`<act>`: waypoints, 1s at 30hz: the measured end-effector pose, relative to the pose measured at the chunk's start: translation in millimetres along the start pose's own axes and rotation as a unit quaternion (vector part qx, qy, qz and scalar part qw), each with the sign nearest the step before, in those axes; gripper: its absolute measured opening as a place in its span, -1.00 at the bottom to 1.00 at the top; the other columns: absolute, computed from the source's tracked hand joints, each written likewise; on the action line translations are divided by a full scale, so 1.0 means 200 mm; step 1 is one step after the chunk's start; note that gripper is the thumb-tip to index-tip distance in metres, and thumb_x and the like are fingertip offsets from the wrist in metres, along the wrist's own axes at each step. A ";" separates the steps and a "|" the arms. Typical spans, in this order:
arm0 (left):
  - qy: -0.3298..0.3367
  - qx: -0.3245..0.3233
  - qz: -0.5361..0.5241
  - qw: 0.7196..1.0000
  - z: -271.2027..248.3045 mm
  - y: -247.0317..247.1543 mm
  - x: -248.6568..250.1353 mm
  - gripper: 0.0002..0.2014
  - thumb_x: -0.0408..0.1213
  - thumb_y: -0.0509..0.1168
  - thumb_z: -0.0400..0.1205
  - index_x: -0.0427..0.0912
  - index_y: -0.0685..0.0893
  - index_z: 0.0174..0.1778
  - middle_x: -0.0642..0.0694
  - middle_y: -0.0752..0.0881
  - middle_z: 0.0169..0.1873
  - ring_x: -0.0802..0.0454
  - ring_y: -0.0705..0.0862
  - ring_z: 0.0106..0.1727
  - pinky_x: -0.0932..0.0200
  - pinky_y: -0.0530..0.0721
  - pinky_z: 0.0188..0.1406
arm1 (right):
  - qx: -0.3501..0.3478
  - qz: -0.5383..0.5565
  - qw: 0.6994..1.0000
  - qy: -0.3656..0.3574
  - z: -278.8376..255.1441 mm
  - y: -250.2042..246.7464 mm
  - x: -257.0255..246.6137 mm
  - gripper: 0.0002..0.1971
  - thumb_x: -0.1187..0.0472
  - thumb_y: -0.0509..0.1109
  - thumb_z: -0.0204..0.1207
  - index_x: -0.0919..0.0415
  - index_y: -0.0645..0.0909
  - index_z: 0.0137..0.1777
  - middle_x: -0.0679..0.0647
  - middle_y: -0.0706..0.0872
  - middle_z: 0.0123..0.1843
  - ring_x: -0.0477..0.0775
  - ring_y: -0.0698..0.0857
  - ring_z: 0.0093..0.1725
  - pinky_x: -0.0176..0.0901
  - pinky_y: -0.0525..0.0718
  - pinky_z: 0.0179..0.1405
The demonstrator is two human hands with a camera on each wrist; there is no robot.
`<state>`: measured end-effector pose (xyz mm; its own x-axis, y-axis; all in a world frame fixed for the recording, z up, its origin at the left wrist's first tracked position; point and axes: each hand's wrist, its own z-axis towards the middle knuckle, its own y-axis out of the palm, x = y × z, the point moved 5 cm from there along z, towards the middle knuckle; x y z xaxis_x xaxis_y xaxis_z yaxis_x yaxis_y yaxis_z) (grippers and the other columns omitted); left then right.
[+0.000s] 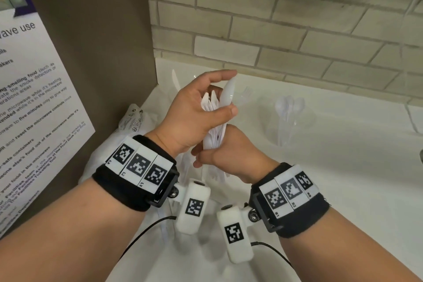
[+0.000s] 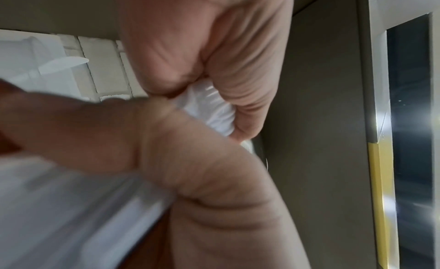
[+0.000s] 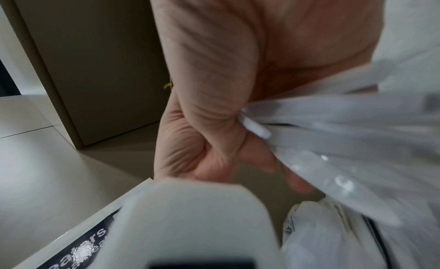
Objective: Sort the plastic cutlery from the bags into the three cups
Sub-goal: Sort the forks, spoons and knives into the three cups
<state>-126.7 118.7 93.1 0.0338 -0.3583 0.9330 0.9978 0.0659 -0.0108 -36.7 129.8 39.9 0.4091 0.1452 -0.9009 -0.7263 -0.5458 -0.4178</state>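
My left hand [image 1: 225, 92] holds the upper end of a bundle of white plastic cutlery [image 1: 211, 107], thumb and fingers round a spoon [image 1: 227, 96] that sticks up from it. My right hand [image 1: 206, 155] grips the bundle's handles just below. In the left wrist view the curled fingers [image 2: 240, 107] close over white plastic [image 2: 209, 111]. The right wrist view shows my right hand [image 3: 243, 133] clamped on blurred white handles [image 3: 321, 122]. A clear cup of spoons [image 1: 288, 119] stands to the right, a clear cup with forks [image 1: 247, 96] behind the hands, and knives [image 1: 175, 80] rise behind my left hand.
White plastic bags [image 1: 135, 119] lie crumpled on the white counter [image 1: 343, 167] under and left of my wrists. A brown cabinet side [image 1: 91, 52] with a microwave notice [image 1: 34, 110] walls off the left. A brick wall [image 1: 274, 30] runs behind the cups.
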 end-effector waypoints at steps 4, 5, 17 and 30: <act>0.003 0.022 -0.014 1.000 0.01 -0.02 0.01 -0.43 -0.51 0.40 0.42 0.11 0.62 0.29 -0.22 0.52 -0.31 -0.33 0.53 -0.26 -0.32 0.71 0.06 | 0.001 0.057 0.998 0.025 -0.02 0.00 0.01 -0.74 0.44 0.53 0.23 0.39 0.61 -0.09 0.37 0.76 -0.24 0.13 0.71 -0.29 -0.17 0.61 -0.37; 0.003 0.030 -0.022 0.999 0.01 -0.02 0.01 -0.43 -0.49 0.40 0.39 0.14 0.64 0.25 -0.20 0.50 -0.33 -0.34 0.52 -0.27 -0.46 0.66 0.03 | -0.004 0.068 0.997 0.029 -0.02 0.00 0.01 -0.74 0.44 0.55 0.21 0.34 0.61 -0.11 0.32 0.75 -0.29 0.12 0.70 -0.30 -0.16 0.62 -0.36; 0.010 0.092 -0.057 0.994 -0.02 -0.05 0.02 -0.58 -0.54 0.40 0.38 0.06 0.68 0.02 0.22 0.66 -0.18 -0.09 0.65 -0.19 -0.36 0.67 0.07 | -0.066 0.116 0.988 0.082 -0.11 0.03 0.08 -0.86 0.24 0.47 0.47 0.15 0.53 -0.15 0.09 0.61 -0.48 0.09 0.54 -0.54 -0.19 0.37 -0.56; 0.017 0.031 -0.087 0.996 -0.04 -0.06 0.00 -0.50 -0.06 0.61 0.29 0.20 0.73 0.16 0.03 0.55 0.39 -0.15 0.48 0.50 -0.21 0.45 0.48 | 0.070 0.082 0.992 0.061 -0.10 0.00 0.08 -0.60 0.24 0.47 0.43 0.09 0.28 -0.46 -0.08 0.33 -0.56 -0.06 0.30 -0.58 -0.20 0.30 -0.52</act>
<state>-137.2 109.7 90.1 -0.1369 -0.3999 0.9063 0.9832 0.0565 0.1735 -18.2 115.9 27.3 0.3368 -0.0428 -0.9406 -0.8550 -0.4323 -0.2865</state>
